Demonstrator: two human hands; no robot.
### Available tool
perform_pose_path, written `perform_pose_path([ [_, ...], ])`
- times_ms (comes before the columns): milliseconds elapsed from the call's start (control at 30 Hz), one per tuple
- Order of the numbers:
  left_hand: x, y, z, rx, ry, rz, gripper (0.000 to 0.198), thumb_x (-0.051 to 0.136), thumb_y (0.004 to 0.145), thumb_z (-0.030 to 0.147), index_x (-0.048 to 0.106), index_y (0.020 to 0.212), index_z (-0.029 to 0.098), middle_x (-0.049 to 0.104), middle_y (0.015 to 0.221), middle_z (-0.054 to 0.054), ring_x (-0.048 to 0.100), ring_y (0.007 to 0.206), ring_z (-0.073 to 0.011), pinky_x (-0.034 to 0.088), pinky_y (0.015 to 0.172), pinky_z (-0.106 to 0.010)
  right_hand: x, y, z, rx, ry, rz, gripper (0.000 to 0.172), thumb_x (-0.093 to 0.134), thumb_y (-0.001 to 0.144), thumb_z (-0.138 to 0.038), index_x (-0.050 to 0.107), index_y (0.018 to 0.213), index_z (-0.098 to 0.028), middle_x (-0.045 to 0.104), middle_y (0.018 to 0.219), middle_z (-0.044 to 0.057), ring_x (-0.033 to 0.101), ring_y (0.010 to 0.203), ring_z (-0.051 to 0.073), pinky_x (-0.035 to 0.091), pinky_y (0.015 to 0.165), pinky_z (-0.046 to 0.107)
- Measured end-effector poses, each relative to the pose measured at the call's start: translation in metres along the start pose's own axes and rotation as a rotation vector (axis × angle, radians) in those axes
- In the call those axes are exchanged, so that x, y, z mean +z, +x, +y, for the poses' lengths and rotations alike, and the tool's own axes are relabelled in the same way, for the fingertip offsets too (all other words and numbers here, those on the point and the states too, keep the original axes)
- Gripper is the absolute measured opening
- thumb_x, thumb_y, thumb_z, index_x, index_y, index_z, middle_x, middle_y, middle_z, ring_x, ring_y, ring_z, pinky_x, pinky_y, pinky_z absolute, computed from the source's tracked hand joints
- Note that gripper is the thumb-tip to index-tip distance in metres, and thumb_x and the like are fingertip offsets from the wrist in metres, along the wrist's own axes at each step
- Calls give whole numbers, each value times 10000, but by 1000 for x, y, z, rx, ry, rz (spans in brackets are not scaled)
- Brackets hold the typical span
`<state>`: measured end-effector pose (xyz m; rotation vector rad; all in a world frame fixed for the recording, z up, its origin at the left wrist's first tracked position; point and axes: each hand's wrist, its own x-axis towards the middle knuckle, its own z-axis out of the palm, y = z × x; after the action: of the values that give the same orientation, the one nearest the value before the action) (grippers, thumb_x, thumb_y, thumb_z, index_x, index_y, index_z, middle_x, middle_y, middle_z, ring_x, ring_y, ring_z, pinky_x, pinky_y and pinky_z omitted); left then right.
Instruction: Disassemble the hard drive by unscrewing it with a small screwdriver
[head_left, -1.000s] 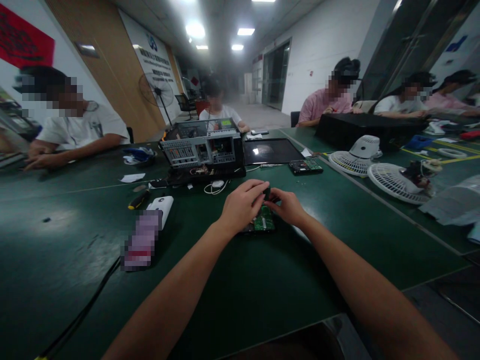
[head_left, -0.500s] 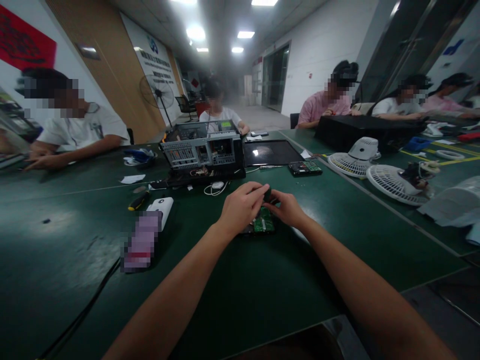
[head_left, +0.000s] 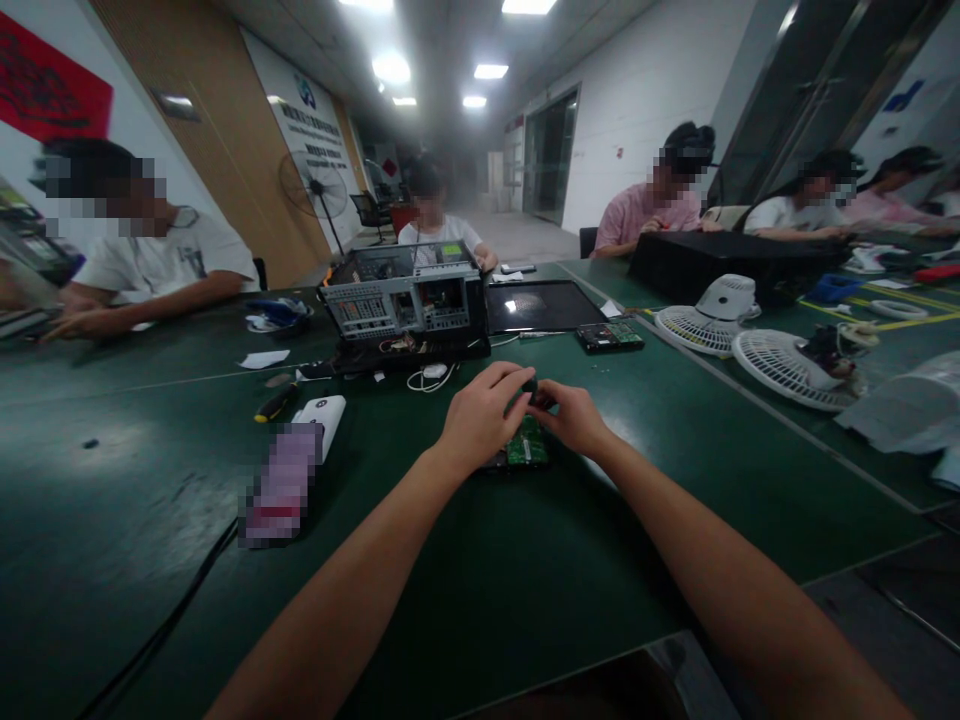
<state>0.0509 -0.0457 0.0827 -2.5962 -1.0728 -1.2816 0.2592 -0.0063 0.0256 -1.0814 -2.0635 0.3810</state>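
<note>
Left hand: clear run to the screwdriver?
Probably yes: left hand is at the board, and only open table and a low white device lie between it and the screwdriver.

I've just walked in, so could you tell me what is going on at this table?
The person's left hand and right hand meet over a green circuit board lying on the green table, their fingers closed on a small dark object too blurred to identify. An opened computer case stands behind it; other people sit around.
</note>
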Motion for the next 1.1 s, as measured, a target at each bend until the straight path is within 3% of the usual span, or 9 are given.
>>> perform_pose_path([
  [233,1,-1,-2,16,12,1,360,586,984,207,625,1339,241,637,1203,-87,660,1041,-204,599,854,-356,1,0,1,11,-18,6,141,725,865,-303,638,943,-225,747,854,27,710,773,199,522,718,299],
  [500,1,-1,-5,4,17,-11,400,594,979,210,609,1377,241,640,1224,-89,663,1053,-209,599,861,-354,-4,0,0,-14,44,-39,192,671,894,-271,655,1082,-235,764,978,38,730,854,196,560,790,312],
  [1100,2,-2,-3,9,0,-11,426,595,971,191,592,1391,263,627,1291,-90,664,1096,-219,602,899,-384,2,0,2,-3,-41,37,142,688,889,-324,638,974,-222,739,872,36,687,757,188,520,711,301],
])
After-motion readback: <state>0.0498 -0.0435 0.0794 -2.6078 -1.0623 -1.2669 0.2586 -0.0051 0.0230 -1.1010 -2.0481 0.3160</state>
